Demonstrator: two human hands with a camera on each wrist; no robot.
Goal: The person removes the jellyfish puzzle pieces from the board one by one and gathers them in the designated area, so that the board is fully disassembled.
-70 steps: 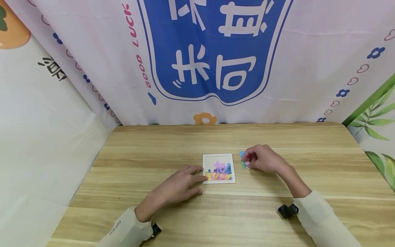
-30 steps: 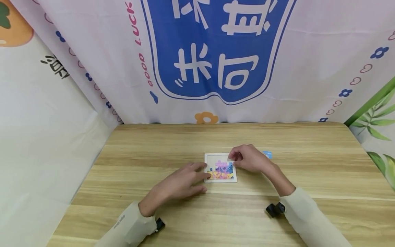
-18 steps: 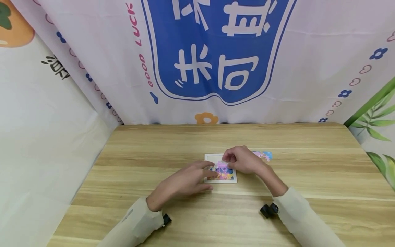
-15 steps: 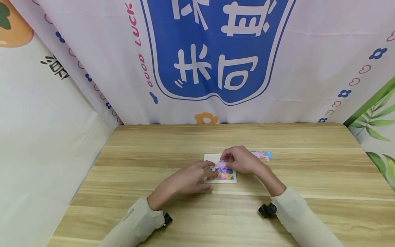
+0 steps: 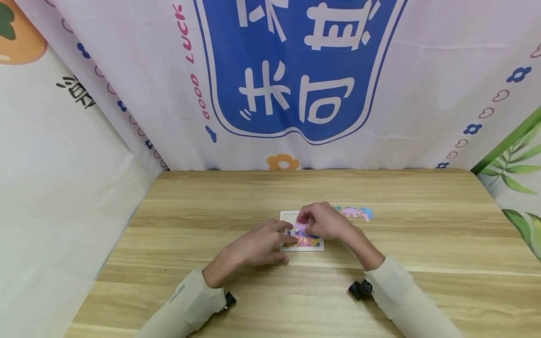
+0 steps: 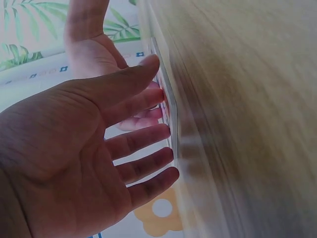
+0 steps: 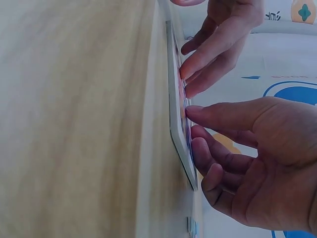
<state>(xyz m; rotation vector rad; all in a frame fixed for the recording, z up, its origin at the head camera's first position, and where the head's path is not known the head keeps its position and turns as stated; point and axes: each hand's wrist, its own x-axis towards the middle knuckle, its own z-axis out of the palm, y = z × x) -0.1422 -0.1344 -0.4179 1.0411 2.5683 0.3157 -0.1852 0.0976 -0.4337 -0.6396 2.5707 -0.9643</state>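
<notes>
A small square jigsaw puzzle tray [image 5: 303, 249] with a white rim lies flat on the table. Yellow, pink and blue pieces [image 5: 313, 241] fill its lower part; bare backing shows at the upper left. My left hand [image 5: 258, 245] reaches over the tray's left side, fingers extended and touching the pieces; the left wrist view shows this hand [image 6: 89, 134] with its fingers spread along the tray edge. My right hand [image 5: 325, 221] is over the tray's upper right, pinching a pinkish-purple puzzle piece [image 5: 301, 227] between thumb and fingers. That piece is mostly hidden by the fingers.
Several loose puzzle pieces [image 5: 351, 212], pink and blue, lie on the wooden table [image 5: 236, 197] right of the tray, partly behind my right hand. A printed cloth [image 5: 169, 117] hangs along the table's far edge. Black wrist cameras [image 5: 360, 289] sit under the sleeves.
My right hand has gone from the loose pieces onto the tray with a puzzle piece, then slid left and a little nearer. My left hand has shifted right, farther over the tray.
</notes>
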